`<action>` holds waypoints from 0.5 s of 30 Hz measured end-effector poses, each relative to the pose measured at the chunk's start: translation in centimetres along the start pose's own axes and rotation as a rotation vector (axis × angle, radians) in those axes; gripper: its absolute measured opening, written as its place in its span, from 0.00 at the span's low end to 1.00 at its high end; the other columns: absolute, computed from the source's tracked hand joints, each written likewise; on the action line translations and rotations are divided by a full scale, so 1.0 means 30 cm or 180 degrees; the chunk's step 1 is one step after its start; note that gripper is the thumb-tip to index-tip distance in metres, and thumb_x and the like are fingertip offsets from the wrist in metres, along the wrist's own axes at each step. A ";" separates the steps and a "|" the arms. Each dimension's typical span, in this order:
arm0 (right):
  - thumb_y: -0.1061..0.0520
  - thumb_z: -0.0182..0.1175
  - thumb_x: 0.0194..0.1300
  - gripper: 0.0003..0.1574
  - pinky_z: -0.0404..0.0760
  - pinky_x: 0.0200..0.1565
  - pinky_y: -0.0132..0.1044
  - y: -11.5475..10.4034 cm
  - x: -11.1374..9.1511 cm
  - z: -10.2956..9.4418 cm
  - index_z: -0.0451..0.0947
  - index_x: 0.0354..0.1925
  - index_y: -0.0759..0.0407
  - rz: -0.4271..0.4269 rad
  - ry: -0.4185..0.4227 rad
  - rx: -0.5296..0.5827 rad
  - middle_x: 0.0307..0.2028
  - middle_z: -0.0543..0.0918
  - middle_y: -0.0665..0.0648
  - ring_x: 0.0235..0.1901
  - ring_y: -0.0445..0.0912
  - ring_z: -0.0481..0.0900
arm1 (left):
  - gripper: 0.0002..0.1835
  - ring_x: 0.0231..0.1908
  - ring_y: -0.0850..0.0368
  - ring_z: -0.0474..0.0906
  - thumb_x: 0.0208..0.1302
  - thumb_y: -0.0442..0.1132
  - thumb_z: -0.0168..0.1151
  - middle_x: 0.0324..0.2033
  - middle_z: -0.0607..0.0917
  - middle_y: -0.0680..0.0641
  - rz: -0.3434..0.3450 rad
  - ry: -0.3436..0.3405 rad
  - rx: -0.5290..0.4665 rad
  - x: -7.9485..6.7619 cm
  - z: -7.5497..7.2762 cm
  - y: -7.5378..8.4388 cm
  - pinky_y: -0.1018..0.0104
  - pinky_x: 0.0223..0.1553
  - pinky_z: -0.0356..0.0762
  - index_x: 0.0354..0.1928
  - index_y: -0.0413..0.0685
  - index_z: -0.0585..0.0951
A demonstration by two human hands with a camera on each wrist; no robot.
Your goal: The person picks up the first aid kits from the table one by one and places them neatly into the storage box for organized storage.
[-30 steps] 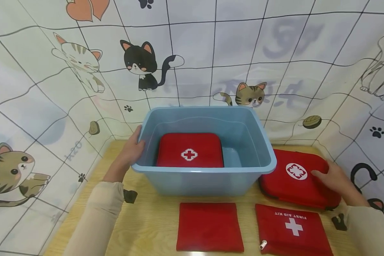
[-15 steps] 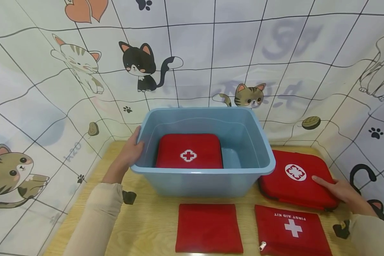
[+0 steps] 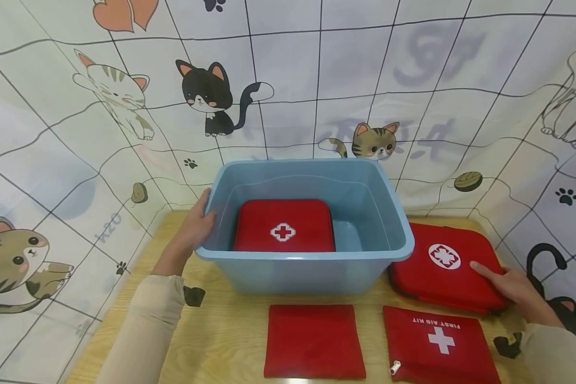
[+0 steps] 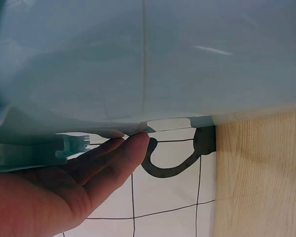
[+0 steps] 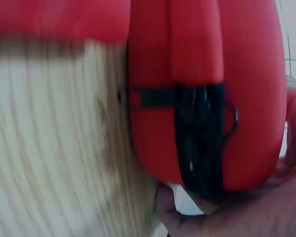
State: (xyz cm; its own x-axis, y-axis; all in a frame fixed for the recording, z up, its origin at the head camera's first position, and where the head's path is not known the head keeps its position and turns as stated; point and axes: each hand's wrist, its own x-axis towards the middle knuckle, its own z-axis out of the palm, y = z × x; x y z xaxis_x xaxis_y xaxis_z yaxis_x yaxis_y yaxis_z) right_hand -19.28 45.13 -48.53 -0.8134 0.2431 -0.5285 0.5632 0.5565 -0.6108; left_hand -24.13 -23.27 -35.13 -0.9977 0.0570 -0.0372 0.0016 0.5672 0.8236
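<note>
My left hand holds the light blue plastic tub by its left rim. In the left wrist view its fingers reach beneath the rim, against the outer wall. A red zippered first aid case with a white-edged cross lies inside the tub, toward the left. To the tub's right, a second red first aid case with a round white emblem lies on the table. My right hand grips its right end, thumb on top. The right wrist view shows a fingertip low at the case's end, beside a black zipper corner.
In front of the tub a plain red pouch lies flat on the wooden table. A red pouch lettered FIRST AID KIT lies right of it, close to the second case. Cat-printed sheeting surrounds the table's back and sides.
My right hand has shifted slightly right and down, from the case's top to its right end. Left hand, tub and pouches stay in place.
</note>
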 end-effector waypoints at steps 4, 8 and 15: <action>0.27 0.52 0.65 0.69 0.85 0.37 0.44 -0.004 -0.017 0.005 0.38 0.64 0.87 0.0056 0.0030 0.0296 0.38 0.78 0.69 0.34 0.52 0.80 | 0.36 0.73 0.33 0.49 0.75 0.34 0.37 0.77 0.49 0.37 -0.0007 -0.0004 -0.0009 -0.002 0.002 0.007 0.34 0.68 0.51 0.80 0.50 0.37; 0.29 0.52 0.67 0.70 0.85 0.39 0.46 -0.013 -0.037 -0.007 0.34 0.65 0.87 0.0006 -0.0015 0.0405 0.43 0.74 0.74 0.35 0.52 0.79 | 0.36 0.73 0.34 0.49 0.75 0.34 0.37 0.77 0.49 0.37 -0.0009 -0.0019 -0.0044 -0.001 0.005 0.011 0.34 0.69 0.51 0.80 0.51 0.38; 0.30 0.46 0.70 0.65 0.84 0.34 0.41 -0.019 -0.053 -0.013 0.35 0.69 0.86 -0.0088 0.0233 0.0355 0.43 0.74 0.76 0.33 0.51 0.78 | 0.36 0.73 0.34 0.51 0.75 0.33 0.38 0.77 0.50 0.36 0.0015 -0.0010 -0.0033 0.005 0.009 0.008 0.34 0.68 0.52 0.80 0.49 0.39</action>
State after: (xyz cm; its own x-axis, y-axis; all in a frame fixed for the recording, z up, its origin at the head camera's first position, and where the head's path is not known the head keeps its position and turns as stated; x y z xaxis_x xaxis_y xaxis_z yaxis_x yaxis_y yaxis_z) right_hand -18.38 44.73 -47.10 -0.8350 0.2884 -0.4687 0.5498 0.4731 -0.6884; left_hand -24.25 -22.90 -35.09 -0.9974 0.0623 -0.0352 0.0056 0.5584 0.8295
